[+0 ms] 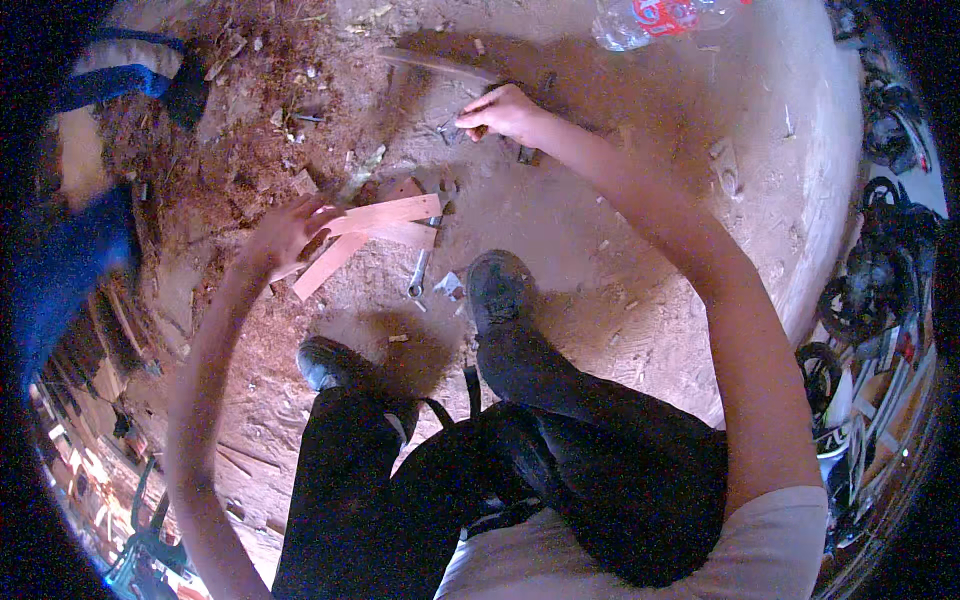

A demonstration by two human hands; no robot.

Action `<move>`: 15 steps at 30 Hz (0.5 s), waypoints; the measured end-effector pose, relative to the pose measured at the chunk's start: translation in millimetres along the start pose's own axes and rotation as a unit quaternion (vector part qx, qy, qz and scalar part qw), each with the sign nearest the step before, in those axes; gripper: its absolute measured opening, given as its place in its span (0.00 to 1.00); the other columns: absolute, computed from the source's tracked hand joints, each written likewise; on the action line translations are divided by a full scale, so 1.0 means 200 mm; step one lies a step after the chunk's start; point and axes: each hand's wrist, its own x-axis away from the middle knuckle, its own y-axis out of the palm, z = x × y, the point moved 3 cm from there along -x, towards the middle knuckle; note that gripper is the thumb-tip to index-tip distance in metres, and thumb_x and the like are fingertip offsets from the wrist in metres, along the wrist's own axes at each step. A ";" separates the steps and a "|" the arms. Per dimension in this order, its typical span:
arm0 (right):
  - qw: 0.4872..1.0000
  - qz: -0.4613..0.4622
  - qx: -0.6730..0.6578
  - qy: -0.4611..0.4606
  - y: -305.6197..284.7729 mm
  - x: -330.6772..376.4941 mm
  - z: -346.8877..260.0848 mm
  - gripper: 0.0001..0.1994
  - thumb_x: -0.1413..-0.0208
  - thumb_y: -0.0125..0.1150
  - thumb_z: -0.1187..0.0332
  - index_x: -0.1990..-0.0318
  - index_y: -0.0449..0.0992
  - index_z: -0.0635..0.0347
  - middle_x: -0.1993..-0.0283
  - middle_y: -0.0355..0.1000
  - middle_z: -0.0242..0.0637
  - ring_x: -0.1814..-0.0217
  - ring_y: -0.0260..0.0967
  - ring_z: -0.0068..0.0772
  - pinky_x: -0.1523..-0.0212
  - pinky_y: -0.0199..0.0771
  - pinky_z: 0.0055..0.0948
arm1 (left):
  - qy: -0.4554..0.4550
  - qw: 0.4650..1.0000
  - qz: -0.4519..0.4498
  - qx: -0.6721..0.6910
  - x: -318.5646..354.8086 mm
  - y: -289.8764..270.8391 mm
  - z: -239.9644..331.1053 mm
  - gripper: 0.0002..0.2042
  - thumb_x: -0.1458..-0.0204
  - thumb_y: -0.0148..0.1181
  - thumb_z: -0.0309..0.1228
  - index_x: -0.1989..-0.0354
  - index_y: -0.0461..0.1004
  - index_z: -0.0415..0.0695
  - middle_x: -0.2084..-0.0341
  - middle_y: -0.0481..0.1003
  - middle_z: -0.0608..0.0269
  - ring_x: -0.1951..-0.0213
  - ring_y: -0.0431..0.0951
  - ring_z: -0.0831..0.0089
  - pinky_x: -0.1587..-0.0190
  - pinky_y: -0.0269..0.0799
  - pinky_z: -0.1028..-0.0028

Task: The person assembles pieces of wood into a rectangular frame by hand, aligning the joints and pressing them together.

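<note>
My left hand (292, 236) is closed on the left end of a thin wooden slat (385, 213), its fingers over the wood. That slat crosses other slats, one of which (330, 268) slants toward my left foot. From beneath the slats sticks out a metal wrench (417, 278), ring end toward me. Farther off to the right, my right hand (505, 115) is pinched low over the dirt floor. A small thin greyish piece (446, 130) shows by its fingertips; I cannot tell what it is or whether it is held.
A clear plastic bottle with a red label (650, 20) lies at the far edge. My shoes (497, 285) flank the near side of the slats. Wood chips and scraps litter the dirt floor (620, 330). Dark machine parts (860, 290) line the right; blurred blue cloth (75, 270) is at left.
</note>
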 end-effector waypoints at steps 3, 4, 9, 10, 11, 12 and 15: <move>0.998 0.027 0.047 -0.027 -0.05 0.02 0.09 0.11 0.51 0.66 0.69 0.65 0.79 0.70 0.76 0.75 0.34 0.78 0.70 0.22 0.73 0.70 0.23 | 0.015 0.997 0.072 0.038 -0.03 0.01 0.08 0.14 0.49 0.57 0.31 0.52 0.70 0.51 0.54 0.71 0.59 0.55 0.75 0.58 0.58 0.75 0.62; 0.993 0.048 0.097 -0.044 -0.05 0.01 0.08 0.11 0.51 0.66 0.70 0.65 0.78 0.70 0.76 0.75 0.35 0.78 0.70 0.22 0.73 0.70 0.23 | 0.016 0.994 0.102 0.046 -0.02 -0.02 0.10 0.14 0.49 0.58 0.31 0.53 0.70 0.51 0.54 0.71 0.59 0.56 0.75 0.58 0.58 0.75 0.63; 0.979 0.054 0.127 -0.153 -0.02 -0.01 0.05 0.04 0.52 0.61 0.77 0.68 0.79 0.65 0.78 0.74 0.33 0.78 0.70 0.20 0.74 0.69 0.21 | -0.040 0.983 0.138 0.111 0.04 0.08 0.03 0.13 0.48 0.57 0.31 0.53 0.71 0.52 0.55 0.71 0.57 0.55 0.74 0.57 0.57 0.75 0.63; 0.973 0.063 0.157 -0.158 -0.01 -0.01 0.04 0.04 0.52 0.61 0.77 0.68 0.79 0.65 0.78 0.74 0.33 0.78 0.70 0.19 0.74 0.69 0.21 | -0.055 0.985 0.129 0.103 0.05 0.07 0.02 0.13 0.48 0.56 0.31 0.53 0.71 0.51 0.54 0.71 0.57 0.54 0.74 0.57 0.57 0.74 0.62; 0.966 0.071 0.186 -0.162 0.00 -0.01 0.03 0.04 0.52 0.61 0.77 0.68 0.79 0.64 0.78 0.74 0.33 0.78 0.70 0.19 0.74 0.69 0.21 | -0.069 0.986 0.120 0.096 0.06 0.06 0.02 0.13 0.48 0.56 0.31 0.53 0.71 0.51 0.54 0.71 0.57 0.54 0.73 0.57 0.57 0.74 0.62; 0.959 0.084 0.219 -0.162 -0.01 0.01 0.04 0.04 0.52 0.61 0.77 0.68 0.79 0.64 0.78 0.74 0.33 0.78 0.70 0.19 0.74 0.69 0.21 | -0.079 0.986 0.112 0.093 0.05 0.08 0.01 0.13 0.48 0.55 0.31 0.53 0.71 0.51 0.54 0.71 0.56 0.54 0.73 0.56 0.56 0.74 0.62; 0.913 0.125 0.322 -0.219 0.02 0.07 -0.03 0.05 0.52 0.62 0.73 0.67 0.79 0.63 0.75 0.76 0.37 0.75 0.73 0.27 0.71 0.71 0.26 | -0.082 0.984 0.145 0.060 0.08 0.14 -0.05 0.13 0.48 0.55 0.31 0.53 0.70 0.50 0.53 0.70 0.56 0.53 0.73 0.55 0.54 0.73 0.62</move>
